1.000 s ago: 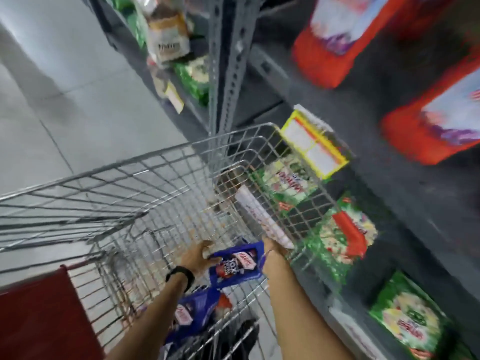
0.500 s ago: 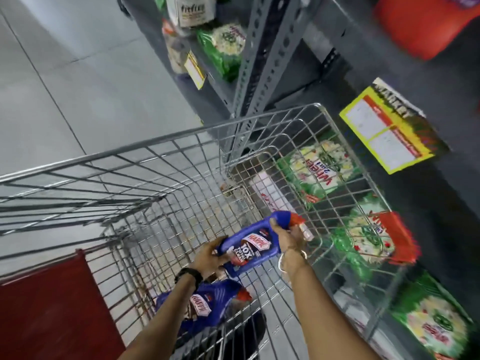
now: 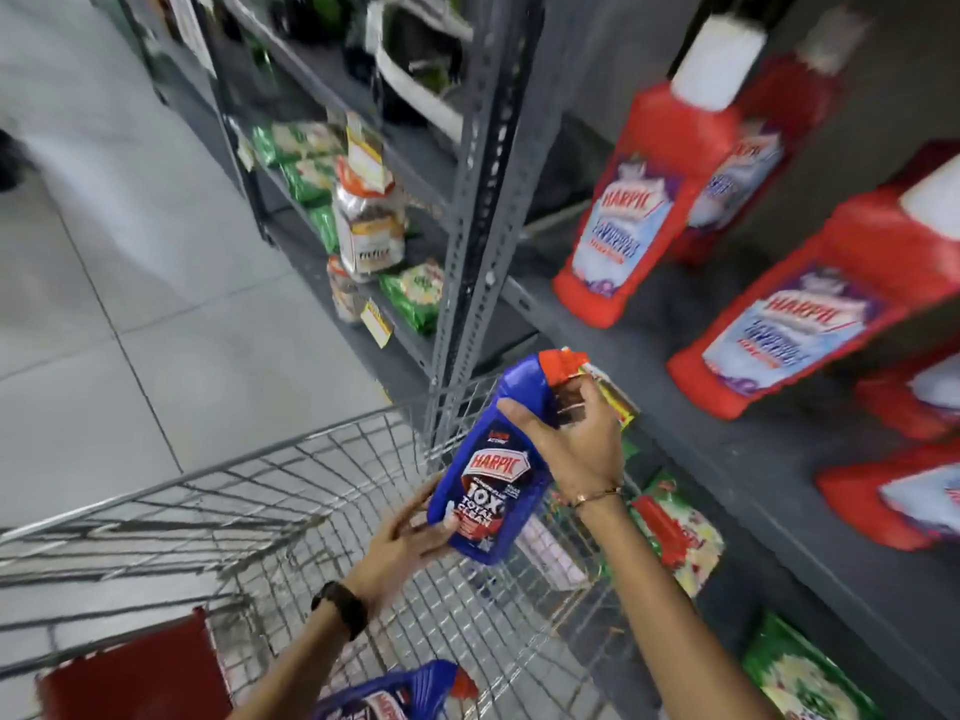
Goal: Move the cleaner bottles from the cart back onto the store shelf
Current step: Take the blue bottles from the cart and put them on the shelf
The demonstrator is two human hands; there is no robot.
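— Two hands on one item. Entry: blue bottle (image 3: pixel 493 480), red cap (image 3: pixel 558 367), held above the cart (image 3: pixel 249 491), clear of the wire rim.

— Grip?

— Right hand (image 3: pixel 576 439) closed round the neck just under the cap. Left hand (image 3: pixel 402 537) cups the base from below and from the left, fingers spread; it looks more a support than a clamp.

— Axis?

— Long axis runs from near-left, at the base, to far-right, at the cap. The cap end points toward the shelf (image 3: pixel 691 407).

— Where does the shelf lie from the grip?

— To the right and a little farther off. The right hand is the nearer of the two; the left sits on the cart side.

— What stands there already?

— Red bottles (image 3: pixel 639 210) with white caps, in rows toward the right. A bare stretch of grey board shows near the front edge, just beyond the cap.

— Judgement for the move?

— Likely the right hand carries it over alone, cap leading, then tips it upright so the base lands on that bare stretch. The upright post (image 3: pixel 480 226) stands just to the left of the path.

— Remaining stock?

— One second blue bottle (image 3: pixel 395 693) lying in the cart, near edge of view. Task judged partly done at most.
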